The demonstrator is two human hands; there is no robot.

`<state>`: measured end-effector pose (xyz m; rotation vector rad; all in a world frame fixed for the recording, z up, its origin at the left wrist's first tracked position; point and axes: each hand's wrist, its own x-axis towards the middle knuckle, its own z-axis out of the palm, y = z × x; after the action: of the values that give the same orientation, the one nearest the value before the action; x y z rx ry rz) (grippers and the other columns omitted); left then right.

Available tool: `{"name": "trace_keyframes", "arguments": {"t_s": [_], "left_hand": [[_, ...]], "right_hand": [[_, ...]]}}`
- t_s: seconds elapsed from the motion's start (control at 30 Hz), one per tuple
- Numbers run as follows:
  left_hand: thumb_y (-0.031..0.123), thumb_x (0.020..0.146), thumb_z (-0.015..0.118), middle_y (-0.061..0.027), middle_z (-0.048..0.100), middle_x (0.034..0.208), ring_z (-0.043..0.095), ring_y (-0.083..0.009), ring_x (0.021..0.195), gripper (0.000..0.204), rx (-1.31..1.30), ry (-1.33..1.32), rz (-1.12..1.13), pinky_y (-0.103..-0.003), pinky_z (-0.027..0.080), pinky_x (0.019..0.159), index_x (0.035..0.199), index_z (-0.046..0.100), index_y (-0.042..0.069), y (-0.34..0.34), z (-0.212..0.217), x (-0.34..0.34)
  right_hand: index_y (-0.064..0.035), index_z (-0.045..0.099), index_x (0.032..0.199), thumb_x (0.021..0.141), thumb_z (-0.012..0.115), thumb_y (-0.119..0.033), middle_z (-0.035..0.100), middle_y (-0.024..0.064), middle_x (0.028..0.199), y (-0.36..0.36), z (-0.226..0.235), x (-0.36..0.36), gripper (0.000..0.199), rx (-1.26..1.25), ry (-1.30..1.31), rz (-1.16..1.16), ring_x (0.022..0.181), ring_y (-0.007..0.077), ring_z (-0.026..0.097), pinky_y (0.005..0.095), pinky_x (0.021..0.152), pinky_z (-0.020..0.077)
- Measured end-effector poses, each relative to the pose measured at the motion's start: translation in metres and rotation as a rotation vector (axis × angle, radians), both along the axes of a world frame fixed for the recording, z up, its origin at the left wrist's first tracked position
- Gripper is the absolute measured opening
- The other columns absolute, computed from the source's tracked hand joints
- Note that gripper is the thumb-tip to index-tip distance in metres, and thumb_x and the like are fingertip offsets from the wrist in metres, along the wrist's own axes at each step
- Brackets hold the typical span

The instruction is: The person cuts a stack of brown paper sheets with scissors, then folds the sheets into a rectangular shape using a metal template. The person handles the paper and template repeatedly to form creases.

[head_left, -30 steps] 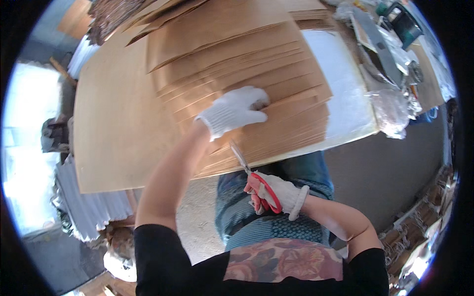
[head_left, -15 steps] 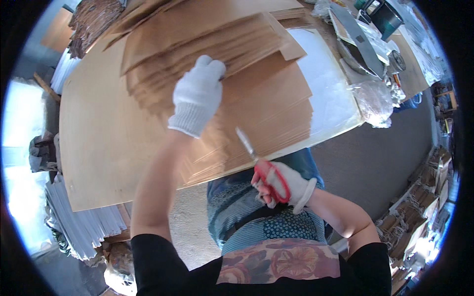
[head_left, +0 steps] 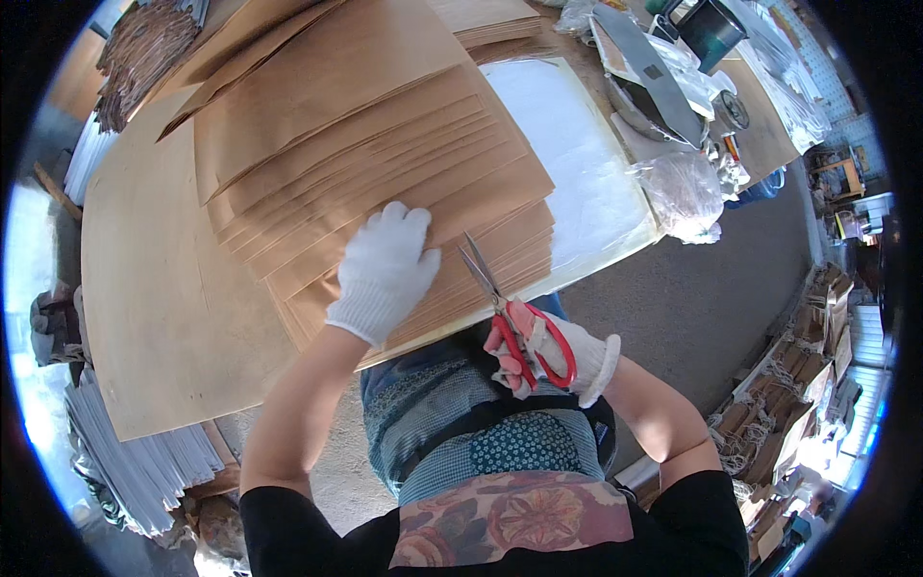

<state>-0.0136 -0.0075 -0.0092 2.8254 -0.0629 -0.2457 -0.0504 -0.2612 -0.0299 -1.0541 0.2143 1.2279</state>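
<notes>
Left hand (head_left: 385, 274) on the brown paper (head_left: 370, 144), thumb apart from fingers; right hand (head_left: 558, 351), fingers clamped round red-handled scissors (head_left: 498, 301); dark container (head_left: 711, 34), upper right!

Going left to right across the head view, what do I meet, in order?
Pale grey sheets, gloved left hand, red-handled scissors held in the gloved right hand, clear plastic bag, brown bundles with white string.
</notes>
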Motion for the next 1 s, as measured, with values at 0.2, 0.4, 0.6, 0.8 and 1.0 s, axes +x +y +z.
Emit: {"name": "trace_keyframes", "arguments": {"t_s": [0.2,0.4,0.6,0.8,1.0], "left_hand": [[0.024,0.093,0.069,-0.0140,0.066,0.119,0.067,-0.0357,0.110,0.031,-0.068,-0.002,-0.017,-0.045,0.057,0.093,0.120,0.067,0.008,0.009,0.004,0.000],[0.022,0.092,0.070,-0.0154,0.067,0.117,0.068,-0.0309,0.108,0.035,-0.342,0.036,-0.108,-0.041,0.055,0.096,0.123,0.067,0.007,0.040,-0.009,0.010],[0.027,0.091,0.071,-0.0184,0.064,0.129,0.067,-0.0310,0.112,0.046,-0.418,0.191,-0.186,-0.041,0.053,0.102,0.130,0.065,0.005,0.060,-0.002,0.022],[0.025,0.093,0.066,-0.0178,0.064,0.124,0.067,-0.0356,0.111,0.037,-0.364,0.161,-0.163,-0.043,0.053,0.100,0.124,0.065,0.006,0.054,-0.001,0.021],[0.015,0.092,0.063,-0.0116,0.065,0.115,0.067,-0.0423,0.100,0.017,-0.089,-0.281,0.044,-0.049,0.056,0.087,0.108,0.066,0.013,0.057,0.013,0.036]], "right_hand": [[-0.0039,0.058,0.097,0.107,0.049,-0.061,0.056,-0.0004,0.062,-0.037,-0.027,0.045,0.059,-0.245,-0.247,-0.164,0.053,0.0155,0.059,0.0279,0.053,0.0506],[-0.0022,0.058,0.101,0.106,0.056,-0.053,0.058,0.0021,0.063,0.006,-0.034,-0.001,0.052,-0.123,-0.002,-0.260,0.052,0.0143,0.060,0.0287,0.045,0.0494],[-0.0014,0.057,0.114,0.111,0.052,-0.044,0.064,0.0061,0.079,0.104,-0.017,-0.049,0.043,0.004,-0.179,0.412,0.069,0.0163,0.066,0.0312,0.070,0.0586],[-0.0055,0.059,0.105,0.111,0.053,-0.038,0.064,0.0048,0.075,0.139,-0.028,-0.059,0.033,-0.169,-0.164,0.407,0.056,0.0135,0.064,0.0285,0.054,0.0563],[-0.0019,0.059,0.100,0.110,0.049,-0.049,0.056,0.0046,0.066,0.095,-0.001,-0.043,0.049,-0.068,0.059,0.212,0.051,0.0165,0.060,0.0306,0.046,0.0489]]}}
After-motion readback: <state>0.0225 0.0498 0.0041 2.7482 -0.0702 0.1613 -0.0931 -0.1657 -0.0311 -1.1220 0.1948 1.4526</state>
